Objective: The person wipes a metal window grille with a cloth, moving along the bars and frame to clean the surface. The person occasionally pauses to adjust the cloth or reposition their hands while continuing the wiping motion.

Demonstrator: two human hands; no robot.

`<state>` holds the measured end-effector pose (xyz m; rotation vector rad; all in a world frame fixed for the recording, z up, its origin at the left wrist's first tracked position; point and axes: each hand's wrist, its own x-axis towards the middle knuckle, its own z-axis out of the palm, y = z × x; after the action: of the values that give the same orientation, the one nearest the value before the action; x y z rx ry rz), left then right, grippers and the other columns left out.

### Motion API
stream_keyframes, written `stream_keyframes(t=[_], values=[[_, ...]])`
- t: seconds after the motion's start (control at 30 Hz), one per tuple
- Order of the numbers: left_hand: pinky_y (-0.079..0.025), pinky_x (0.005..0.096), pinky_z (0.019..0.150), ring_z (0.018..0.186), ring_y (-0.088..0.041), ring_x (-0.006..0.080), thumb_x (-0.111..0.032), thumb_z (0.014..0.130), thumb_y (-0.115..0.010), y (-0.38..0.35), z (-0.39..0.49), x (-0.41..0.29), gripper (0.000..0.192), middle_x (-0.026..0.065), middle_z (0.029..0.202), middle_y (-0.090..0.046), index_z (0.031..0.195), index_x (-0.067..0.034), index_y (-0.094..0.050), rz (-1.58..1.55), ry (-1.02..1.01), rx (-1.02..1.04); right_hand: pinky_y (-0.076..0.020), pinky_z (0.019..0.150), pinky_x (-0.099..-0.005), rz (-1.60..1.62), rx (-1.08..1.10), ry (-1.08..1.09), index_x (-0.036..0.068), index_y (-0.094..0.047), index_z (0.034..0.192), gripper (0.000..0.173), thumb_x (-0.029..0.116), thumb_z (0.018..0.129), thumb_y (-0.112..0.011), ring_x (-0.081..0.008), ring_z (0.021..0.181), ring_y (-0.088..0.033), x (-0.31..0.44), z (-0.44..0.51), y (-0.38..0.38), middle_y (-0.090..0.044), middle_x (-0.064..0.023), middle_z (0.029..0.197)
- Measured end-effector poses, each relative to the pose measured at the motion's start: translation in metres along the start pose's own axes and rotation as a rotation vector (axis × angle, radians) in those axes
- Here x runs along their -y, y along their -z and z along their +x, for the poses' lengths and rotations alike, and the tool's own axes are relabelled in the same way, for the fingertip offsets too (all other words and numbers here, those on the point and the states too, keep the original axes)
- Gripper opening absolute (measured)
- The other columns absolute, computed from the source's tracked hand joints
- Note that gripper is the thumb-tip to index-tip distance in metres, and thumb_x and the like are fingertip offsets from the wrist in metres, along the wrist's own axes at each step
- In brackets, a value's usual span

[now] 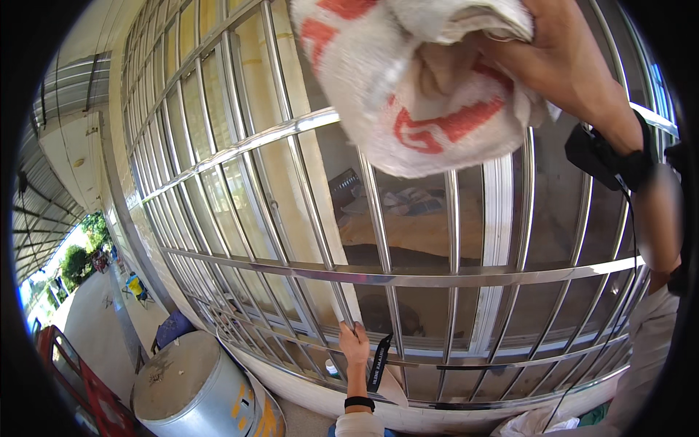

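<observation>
My left hand (355,343) is closed around a vertical bar of the stainless steel window grille (415,276), low down near the sill. Close to the camera, at the top of the view, my right hand (557,60) grips a white towel (377,93) with red printed marks. The towel hangs in folds in front of the grille and hides part of its upper bars. Whether the cloth touches the bars I cannot tell. A black strap with white lettering (379,363) dangles beside my left wrist. Behind the bars are glass window panes with white frames (497,218).
A large metal drum (180,377) stands at lower left, with a purple bundle (175,328) behind it. A red metal frame (82,382) is at the left edge. A small bottle (331,368) is near the sill. White plastic sacking (538,426) lies at lower right, below a thin black cable.
</observation>
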<state>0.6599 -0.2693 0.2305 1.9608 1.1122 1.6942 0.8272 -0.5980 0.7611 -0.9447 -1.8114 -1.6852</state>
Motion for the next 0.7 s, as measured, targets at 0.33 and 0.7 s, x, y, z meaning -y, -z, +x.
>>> stream_keyframes(t=[0.33,0.7], values=[[-0.049,0.0530,0.075,0.089,-0.059,0.0537,-0.034,0.102,-0.048,-0.008,-0.003,0.034,0.060,0.0336,0.098,-0.063,0.137,0.014,-0.038,0.100,-0.084,-0.089,-0.0496,0.068,-0.0334,-0.254,-0.060,0.173,0.023,-0.071,0.109,0.029,0.022,0.081,-0.063,-0.0239,0.092,-0.059,0.068,-0.020,-0.148,-0.058,-0.0097,0.116],[-0.048,0.0518,0.072,0.093,-0.061,0.0515,-0.036,0.105,-0.043,-0.005,0.005,0.033,0.064,0.0360,0.106,-0.062,0.142,0.015,-0.031,0.176,0.003,-0.001,-0.0557,0.084,-0.0446,-1.103,0.252,-0.535,0.041,-0.049,0.143,0.076,0.010,0.078,-0.074,-0.0356,0.113,-0.056,-0.108,-0.287,0.197,-0.047,-0.0104,0.139]])
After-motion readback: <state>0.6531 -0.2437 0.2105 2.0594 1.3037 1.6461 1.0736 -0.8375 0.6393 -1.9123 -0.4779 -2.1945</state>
